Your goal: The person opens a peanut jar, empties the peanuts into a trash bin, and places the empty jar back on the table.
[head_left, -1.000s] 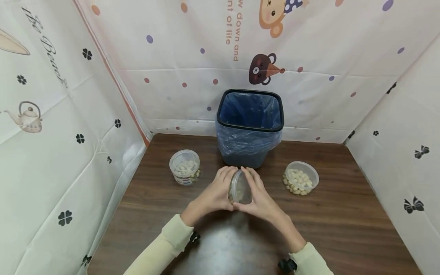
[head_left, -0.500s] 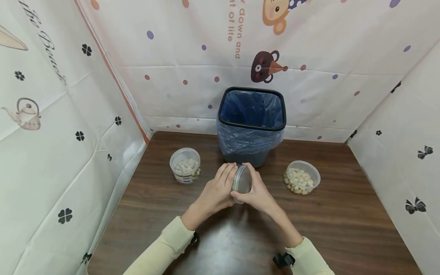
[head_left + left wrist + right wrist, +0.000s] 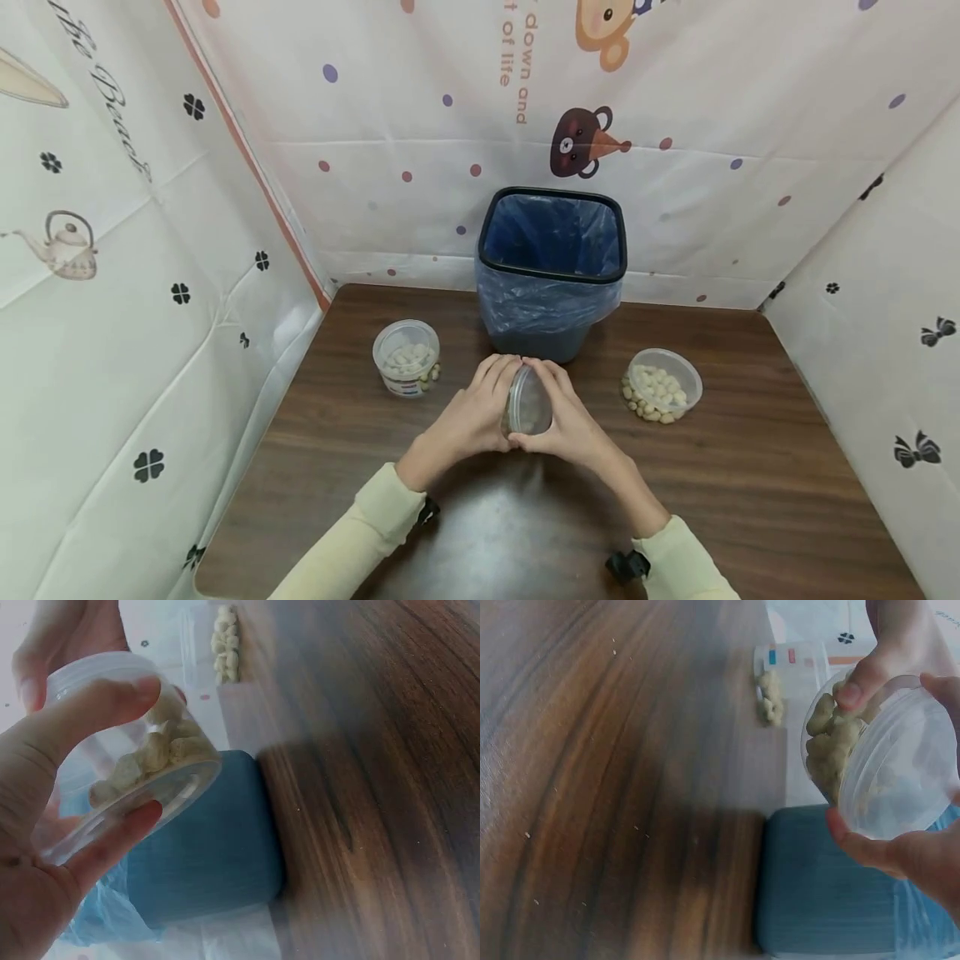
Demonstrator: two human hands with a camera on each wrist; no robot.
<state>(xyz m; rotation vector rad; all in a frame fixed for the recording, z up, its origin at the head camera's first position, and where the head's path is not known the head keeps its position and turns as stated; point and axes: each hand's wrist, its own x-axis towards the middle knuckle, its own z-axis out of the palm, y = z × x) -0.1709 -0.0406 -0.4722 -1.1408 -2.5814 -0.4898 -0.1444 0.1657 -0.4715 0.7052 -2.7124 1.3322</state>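
Note:
A clear round plastic tub (image 3: 184,784) is tipped on its side between both hands, with pale nut-like pieces (image 3: 829,750) inside. My left hand (image 3: 474,412) grips its body, thumb across the wall and fingers round the base side. Around the clear lid (image 3: 537,404), which faces right, my right hand (image 3: 572,425) curls its fingers and thumb at the rim. The lid sits on the tub's mouth. In the head view the left hand hides most of the tub's body.
A bin (image 3: 536,321) lined with a blue bag stands right behind the hands. Left of it is another clear tub (image 3: 405,358) of pale pieces; a third tub (image 3: 663,383) stands right. All are on the brown wooden table (image 3: 720,483), with patterned cloth (image 3: 405,217) around it.
My right hand's fingers first turned round the lid, bunching closer, then spread back over its rim. The left hand keeps its grip on the tub. The head view has shifted slightly.

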